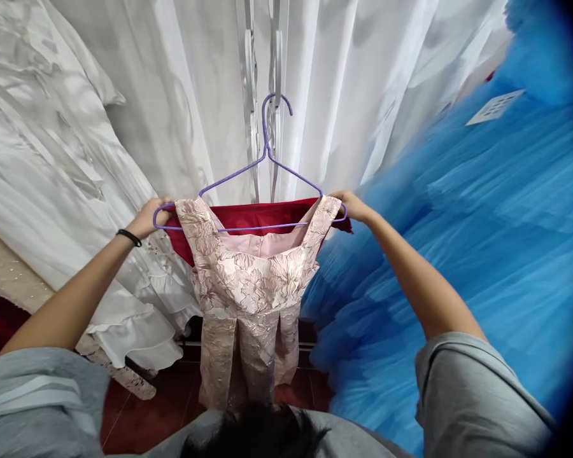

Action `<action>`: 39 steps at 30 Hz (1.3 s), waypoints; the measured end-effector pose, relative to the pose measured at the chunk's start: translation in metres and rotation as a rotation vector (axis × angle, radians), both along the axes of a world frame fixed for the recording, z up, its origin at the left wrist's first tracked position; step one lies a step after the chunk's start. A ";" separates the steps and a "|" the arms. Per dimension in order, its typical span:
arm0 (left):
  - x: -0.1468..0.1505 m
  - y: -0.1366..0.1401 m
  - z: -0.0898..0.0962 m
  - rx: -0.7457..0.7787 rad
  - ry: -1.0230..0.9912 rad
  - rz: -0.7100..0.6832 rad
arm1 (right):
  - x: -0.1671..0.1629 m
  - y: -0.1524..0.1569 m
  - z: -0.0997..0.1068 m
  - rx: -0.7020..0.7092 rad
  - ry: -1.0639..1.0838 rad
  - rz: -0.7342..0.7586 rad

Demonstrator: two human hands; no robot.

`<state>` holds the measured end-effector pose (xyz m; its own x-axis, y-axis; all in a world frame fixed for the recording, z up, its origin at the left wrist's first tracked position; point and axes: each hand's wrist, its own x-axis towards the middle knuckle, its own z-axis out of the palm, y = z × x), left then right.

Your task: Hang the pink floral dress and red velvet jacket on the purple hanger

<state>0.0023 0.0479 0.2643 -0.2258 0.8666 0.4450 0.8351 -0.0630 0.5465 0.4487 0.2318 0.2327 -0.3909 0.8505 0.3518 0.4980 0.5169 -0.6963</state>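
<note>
Both hands are raised in front of the body, one at each end of a purple wire hanger [258,166]. Closed around the hanger's left end is the left hand [149,216], its fingers curled over the wire where the shoulder bends down to the lower bar; a black band [128,237] is worn on that wrist. At the hanger's other end, the right hand [352,205] is closed in the same way, and the wire and the edge of the cloth beneath it are pinched together there. The hanger is held level, with its hook [273,105] pointing up and lying against a narrow white upright [251,95] between the drapes; whether the hook is caught on anything cannot be told.

A small sleeveless dress [248,286] of pale pink cloth with a flower pattern is hung on the hanger by its two shoulder straps, its pleated skirt falling straight down towards the floor. A red cloth [262,216] is draped over the hanger's lower bar behind the dress, showing between the straps and at both ends.

White satin gowns [57,159] are hung to the left and behind, and a wide blue tulle skirt [463,254] fills the right side, just beside the pink dress. A white paper tag [495,107] is seen lying on the blue tulle. Grey sleeves [468,394] cover the upper arms, and dark red floor [172,394] is visible below.
</note>
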 end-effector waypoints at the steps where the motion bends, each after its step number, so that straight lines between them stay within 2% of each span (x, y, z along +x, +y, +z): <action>1: -0.001 -0.005 0.008 0.016 0.002 0.006 | 0.003 -0.005 0.010 0.060 -0.004 -0.030; 2: 0.000 -0.012 0.016 0.086 0.048 0.042 | 0.006 -0.010 0.021 0.175 0.017 -0.087; 4: 0.007 -0.029 0.031 0.304 0.228 0.221 | 0.013 -0.026 0.040 0.442 0.013 -0.219; 5: 0.011 -0.039 0.037 0.359 0.325 0.308 | 0.016 -0.036 0.047 0.537 -0.050 -0.286; 6: 0.017 -0.049 0.042 0.351 0.396 0.370 | 0.019 -0.047 0.053 0.584 -0.156 -0.354; 9: 0.036 -0.077 0.046 0.204 0.434 0.472 | 0.023 -0.086 0.061 0.578 -0.461 -0.560; 10: 0.043 -0.086 0.045 0.224 0.428 0.492 | 0.022 -0.101 0.060 0.585 -0.494 -0.624; 13: 0.071 -0.106 0.031 0.409 0.415 0.580 | 0.009 -0.145 0.049 0.618 -0.520 -0.821; 14: 0.082 -0.109 0.022 0.395 0.405 0.582 | 0.002 -0.158 0.041 0.590 -0.570 -0.837; 16: 0.104 -0.107 -0.001 0.183 0.377 0.452 | -0.016 -0.179 0.023 0.462 -0.714 -0.761; 18: 0.124 -0.094 -0.022 -0.077 0.335 0.208 | -0.036 -0.190 0.005 0.332 -0.794 -0.597; 19: 0.133 -0.085 -0.029 -0.132 0.293 0.095 | -0.045 -0.193 0.000 0.297 -0.789 -0.520; 20: 0.142 -0.076 -0.033 -0.122 0.225 0.001 | -0.053 -0.194 -0.004 0.286 -0.754 -0.457; 21: 0.152 -0.066 -0.033 -0.049 0.132 -0.073 | -0.061 -0.196 -0.004 0.293 -0.699 -0.391; 23: 0.172 -0.047 -0.025 0.181 -0.085 -0.195 | -0.074 -0.197 -0.001 0.317 -0.576 -0.235; 25: 0.189 -0.029 -0.015 0.357 -0.224 -0.256 | -0.082 -0.197 0.004 0.329 -0.497 -0.163; 27: 0.195 -0.013 -0.009 0.377 -0.228 -0.240 | -0.083 -0.193 0.007 0.334 -0.485 -0.239; 30: 0.180 -0.001 -0.006 0.308 -0.146 -0.124 | -0.067 -0.180 0.012 0.409 -0.382 -0.423; 32: 0.160 -0.002 0.000 0.360 -0.107 -0.019 | -0.051 -0.168 0.022 0.526 -0.225 -0.419; 35: 0.132 -0.007 0.023 0.440 -0.027 0.160 | -0.037 -0.149 0.042 0.650 -0.101 -0.378; 37: 0.121 -0.009 0.039 0.318 0.067 0.204 | -0.039 -0.141 0.049 0.608 -0.150 -0.412; 39: 0.118 -0.015 0.050 0.107 0.152 0.149 | -0.048 -0.141 0.048 0.515 -0.253 -0.443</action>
